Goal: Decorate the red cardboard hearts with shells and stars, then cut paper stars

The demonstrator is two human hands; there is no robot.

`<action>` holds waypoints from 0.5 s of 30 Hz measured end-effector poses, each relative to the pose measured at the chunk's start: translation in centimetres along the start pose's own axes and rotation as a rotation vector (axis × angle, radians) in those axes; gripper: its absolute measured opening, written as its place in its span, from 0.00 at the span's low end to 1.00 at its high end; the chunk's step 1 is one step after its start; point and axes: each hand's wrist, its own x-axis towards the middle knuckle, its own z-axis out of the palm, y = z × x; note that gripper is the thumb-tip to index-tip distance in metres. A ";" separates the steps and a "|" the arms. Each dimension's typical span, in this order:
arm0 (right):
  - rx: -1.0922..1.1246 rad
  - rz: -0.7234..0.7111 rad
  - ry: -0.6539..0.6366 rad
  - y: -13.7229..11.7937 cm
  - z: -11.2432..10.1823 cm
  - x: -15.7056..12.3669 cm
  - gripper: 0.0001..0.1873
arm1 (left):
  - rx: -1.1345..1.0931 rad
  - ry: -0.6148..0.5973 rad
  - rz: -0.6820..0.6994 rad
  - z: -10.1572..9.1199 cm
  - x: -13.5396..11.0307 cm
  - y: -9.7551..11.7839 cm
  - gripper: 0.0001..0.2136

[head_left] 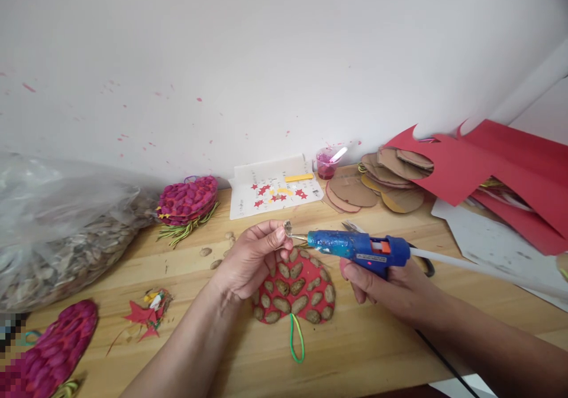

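Between thumb and fingers, my left hand (pixel 248 259) pinches a peanut shell (pixel 287 227), whose hollow side partly shows. My right hand (pixel 394 288) is wrapped round a blue hot glue gun (pixel 346 247) with a white glue stick (pixel 448 262) out of its back. The gun's metal nozzle points left and meets the shell, or nearly so. Below both hands lies a red rounded piece (pixel 288 280) covered in rows of brown peanut shells. A green and yellow cord loop (pixel 296 339) comes off its near edge. My left hand hides part of its far side.
A clear bag of shells (pixel 89 232) stands at left, near finished magenta pieces (pixel 189 200). Paper scraps (pixel 151 312) lie in front. Behind are a white sheet with stars (pixel 242 206), a cup of pink paint (pixel 327 164), cardboard pieces (pixel 355 191) and red sheets (pixel 461 167).
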 end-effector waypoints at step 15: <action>-0.021 -0.047 0.004 0.3 0.0 0.0 0.17 | -0.008 -0.009 0.004 0.0 0.1 -0.1 0.11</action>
